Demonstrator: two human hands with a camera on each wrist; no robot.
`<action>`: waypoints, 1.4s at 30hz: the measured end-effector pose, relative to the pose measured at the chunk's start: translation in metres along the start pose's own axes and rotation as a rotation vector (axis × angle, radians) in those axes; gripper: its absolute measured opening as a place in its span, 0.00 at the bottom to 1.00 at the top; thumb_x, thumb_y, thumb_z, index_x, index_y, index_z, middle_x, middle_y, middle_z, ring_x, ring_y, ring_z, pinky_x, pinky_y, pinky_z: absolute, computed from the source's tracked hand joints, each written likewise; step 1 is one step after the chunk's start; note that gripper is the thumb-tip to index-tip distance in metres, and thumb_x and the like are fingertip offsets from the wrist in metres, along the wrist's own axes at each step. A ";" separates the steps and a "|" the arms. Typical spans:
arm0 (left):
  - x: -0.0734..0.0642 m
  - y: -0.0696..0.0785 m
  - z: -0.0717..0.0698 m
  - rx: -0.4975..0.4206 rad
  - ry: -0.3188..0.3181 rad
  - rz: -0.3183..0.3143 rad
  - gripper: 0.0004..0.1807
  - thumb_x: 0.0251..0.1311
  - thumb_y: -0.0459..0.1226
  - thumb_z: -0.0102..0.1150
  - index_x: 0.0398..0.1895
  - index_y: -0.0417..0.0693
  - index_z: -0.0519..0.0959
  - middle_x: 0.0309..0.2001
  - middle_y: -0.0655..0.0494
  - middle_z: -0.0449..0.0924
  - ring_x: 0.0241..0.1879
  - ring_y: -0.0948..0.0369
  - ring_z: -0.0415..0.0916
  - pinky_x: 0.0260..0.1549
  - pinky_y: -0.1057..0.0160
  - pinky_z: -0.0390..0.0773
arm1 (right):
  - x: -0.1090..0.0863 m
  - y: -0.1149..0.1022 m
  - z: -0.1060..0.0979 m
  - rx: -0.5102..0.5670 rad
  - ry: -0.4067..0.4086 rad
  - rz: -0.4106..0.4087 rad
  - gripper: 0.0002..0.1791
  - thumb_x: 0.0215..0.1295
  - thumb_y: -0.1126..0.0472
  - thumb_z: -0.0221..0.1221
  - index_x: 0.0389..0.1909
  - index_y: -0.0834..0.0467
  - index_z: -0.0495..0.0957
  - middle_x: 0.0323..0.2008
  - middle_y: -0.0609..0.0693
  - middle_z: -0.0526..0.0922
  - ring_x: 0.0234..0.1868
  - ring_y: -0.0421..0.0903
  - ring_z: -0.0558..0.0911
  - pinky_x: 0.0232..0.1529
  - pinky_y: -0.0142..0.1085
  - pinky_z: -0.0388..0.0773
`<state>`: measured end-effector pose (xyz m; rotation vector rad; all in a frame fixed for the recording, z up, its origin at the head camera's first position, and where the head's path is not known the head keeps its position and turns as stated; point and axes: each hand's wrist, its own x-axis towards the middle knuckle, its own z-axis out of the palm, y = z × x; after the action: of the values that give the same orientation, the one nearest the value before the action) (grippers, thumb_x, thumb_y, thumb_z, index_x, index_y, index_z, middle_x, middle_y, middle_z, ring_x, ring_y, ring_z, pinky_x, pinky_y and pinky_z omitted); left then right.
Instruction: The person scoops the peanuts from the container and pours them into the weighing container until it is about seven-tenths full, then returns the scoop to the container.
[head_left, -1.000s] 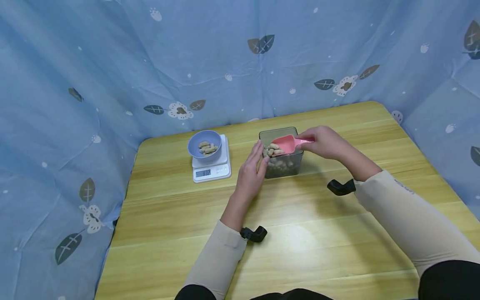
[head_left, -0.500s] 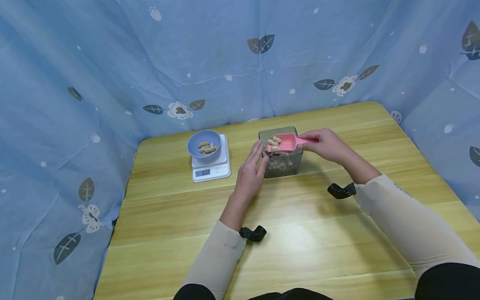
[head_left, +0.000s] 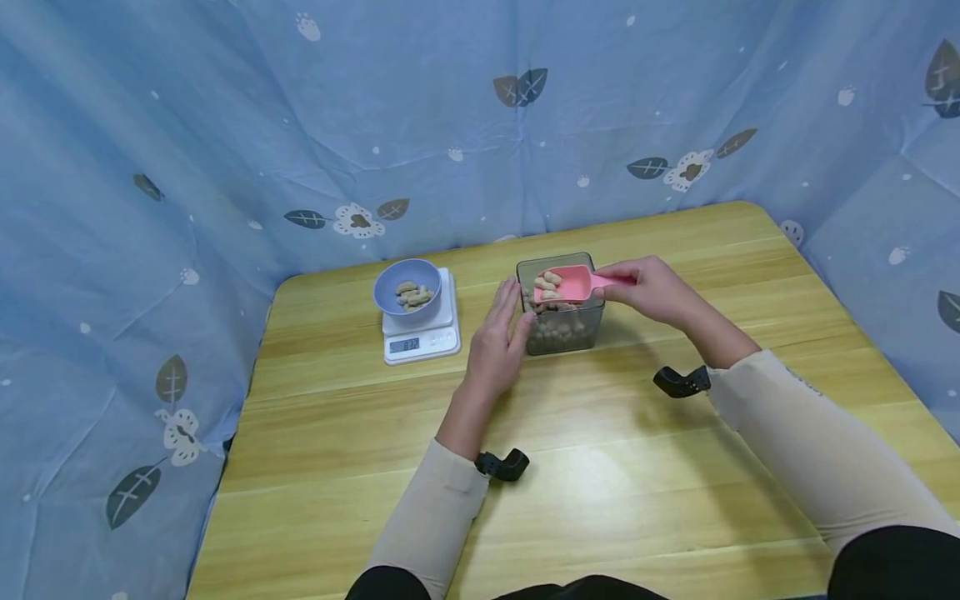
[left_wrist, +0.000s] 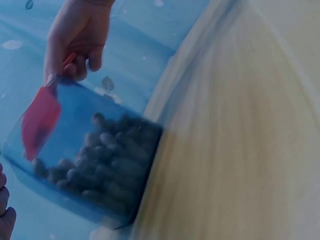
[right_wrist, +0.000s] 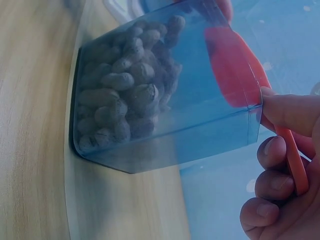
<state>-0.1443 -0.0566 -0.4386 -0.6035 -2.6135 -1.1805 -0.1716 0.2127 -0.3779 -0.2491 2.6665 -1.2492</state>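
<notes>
My right hand (head_left: 651, 288) grips the handle of a pink scoop (head_left: 577, 284). Several unshelled peanuts (head_left: 548, 287) lie in the scoop, which is held over the mouth of a clear grey container (head_left: 564, 335). More peanuts (right_wrist: 120, 85) fill the lower part of that container in the right wrist view. Beside its left wall is my left hand (head_left: 495, 346), fingers straight and thumb near the front left corner. Only a few fingers of the left hand show at the left edge of the left wrist view.
A white kitchen scale (head_left: 435, 342) stands left of the container with a lit display. On it sits a blue bowl (head_left: 386, 287) holding several peanuts. The wooden table (head_left: 337, 467) ends at a blue patterned curtain (head_left: 450, 100).
The scoop came up out of the peanuts and levelled with several in it, then stayed over the container. My left hand has shifted slightly left, away from the container's wall.
</notes>
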 end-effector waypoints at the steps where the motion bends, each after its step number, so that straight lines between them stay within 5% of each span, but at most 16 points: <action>1: 0.000 -0.002 -0.003 0.000 0.014 -0.004 0.32 0.77 0.53 0.36 0.77 0.50 0.55 0.78 0.58 0.50 0.77 0.62 0.45 0.74 0.55 0.56 | 0.000 0.000 0.000 0.001 0.000 0.001 0.30 0.65 0.44 0.63 0.61 0.59 0.77 0.55 0.61 0.82 0.49 0.52 0.82 0.46 0.44 0.80; 6: -0.002 -0.016 -0.026 0.005 0.110 -0.045 0.31 0.76 0.50 0.41 0.78 0.53 0.54 0.78 0.61 0.48 0.77 0.61 0.47 0.75 0.55 0.54 | 0.001 0.000 0.001 0.005 -0.003 0.001 0.31 0.65 0.43 0.62 0.62 0.59 0.77 0.56 0.61 0.82 0.52 0.53 0.82 0.49 0.47 0.80; 13: -0.005 -0.052 -0.066 0.038 0.262 -0.168 0.32 0.75 0.49 0.44 0.76 0.44 0.58 0.77 0.51 0.53 0.77 0.54 0.49 0.75 0.49 0.54 | 0.001 -0.003 -0.002 0.020 0.010 0.003 0.31 0.66 0.42 0.61 0.63 0.57 0.76 0.56 0.60 0.82 0.52 0.52 0.82 0.48 0.45 0.79; 22: -0.020 -0.100 -0.106 0.087 0.259 -0.452 0.37 0.74 0.55 0.40 0.79 0.50 0.49 0.80 0.61 0.40 0.78 0.58 0.40 0.76 0.51 0.47 | 0.004 -0.015 -0.005 -0.008 0.039 -0.039 0.31 0.65 0.40 0.60 0.62 0.56 0.77 0.58 0.59 0.81 0.45 0.50 0.81 0.40 0.38 0.77; 31: -0.023 -0.120 -0.115 0.062 0.221 -0.524 0.37 0.73 0.56 0.40 0.79 0.52 0.47 0.80 0.60 0.38 0.78 0.56 0.39 0.76 0.50 0.45 | 0.012 -0.029 0.002 -0.045 0.089 -0.083 0.31 0.63 0.39 0.61 0.60 0.55 0.79 0.50 0.57 0.84 0.31 0.49 0.72 0.27 0.37 0.69; 42: -0.018 -0.116 -0.111 0.032 0.240 -0.486 0.36 0.74 0.52 0.43 0.79 0.51 0.50 0.79 0.58 0.43 0.78 0.53 0.44 0.76 0.51 0.46 | 0.040 -0.080 0.034 -0.014 0.062 -0.140 0.27 0.63 0.43 0.64 0.58 0.55 0.81 0.51 0.53 0.85 0.36 0.48 0.75 0.34 0.38 0.73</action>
<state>-0.1781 -0.2148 -0.4494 0.1897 -2.6313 -1.2357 -0.1961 0.1282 -0.3412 -0.4128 2.7532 -1.2987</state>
